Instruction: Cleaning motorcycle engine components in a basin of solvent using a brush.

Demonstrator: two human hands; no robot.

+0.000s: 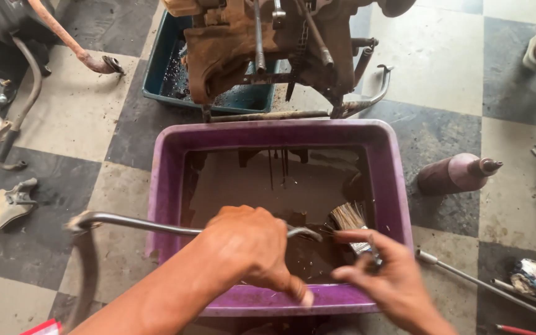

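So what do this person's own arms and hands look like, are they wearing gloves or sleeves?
No gloves and no sleeves show. Both the left hand and the right hand are bare, and the forearms are bare as far as the picture's lower edge. No watch, ring or bracelet is visible. The fingers look wet or grimy in places.

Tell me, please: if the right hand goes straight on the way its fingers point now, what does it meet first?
Probably the bent metal rod held by the left hand: the right hand, holding a paintbrush, points left across the purple tub. Depth is unclear.
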